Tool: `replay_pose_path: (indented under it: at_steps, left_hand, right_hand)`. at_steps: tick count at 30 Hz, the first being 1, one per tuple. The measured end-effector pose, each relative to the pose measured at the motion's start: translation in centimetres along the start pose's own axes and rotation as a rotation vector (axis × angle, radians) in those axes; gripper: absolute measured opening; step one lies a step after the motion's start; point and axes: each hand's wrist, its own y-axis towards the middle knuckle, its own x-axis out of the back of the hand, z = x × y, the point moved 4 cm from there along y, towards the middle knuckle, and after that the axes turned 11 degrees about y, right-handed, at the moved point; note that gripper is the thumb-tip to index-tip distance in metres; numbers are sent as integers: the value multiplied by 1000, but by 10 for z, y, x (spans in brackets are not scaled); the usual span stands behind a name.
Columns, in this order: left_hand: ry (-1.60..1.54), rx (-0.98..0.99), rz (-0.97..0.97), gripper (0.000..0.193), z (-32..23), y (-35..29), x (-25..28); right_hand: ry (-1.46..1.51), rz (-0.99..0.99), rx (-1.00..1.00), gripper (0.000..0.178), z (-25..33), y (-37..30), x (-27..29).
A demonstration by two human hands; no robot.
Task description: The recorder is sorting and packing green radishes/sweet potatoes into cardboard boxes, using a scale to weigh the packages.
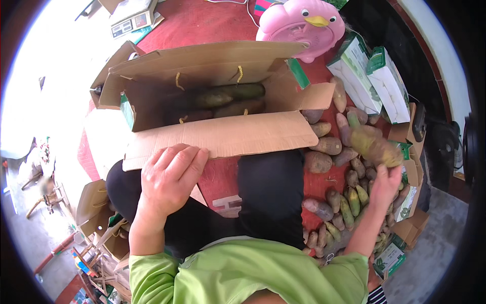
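Observation:
An open cardboard box (223,136) lies in front of me with its flaps spread, and several long, dark green radishes (238,92) are in its shadowed inside. My left hand (172,175) is closed over the outer edge of the near flap; its fingertips are partly hidden. Out to the right, my right hand (385,185) holds a muddy, green-tipped radish (377,145) by its near end, above the heap. That radish is slightly blurred. Under and beside it, many loose radishes (324,146), brown, purplish and green, are spread over the red cloth (212,176).
A pink duck-faced plastic basin (298,30) stands beyond the box. Two white-and-green cartons (387,83) are at the far right, and a scale (134,20) is at the far left. Another open box (91,202) sits by my left knee.

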Motion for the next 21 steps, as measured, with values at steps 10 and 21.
replay_pose_path:
  at_steps: [10,21]
  left_hand:
    - [-40,22,15,21,3,-3,-2]
    - [-35,44,-3,17,0,9,-1]
  right_hand:
    - [-148,769,124,59,56,52,-230]
    - [-573,875,660,36,38,50,-273]
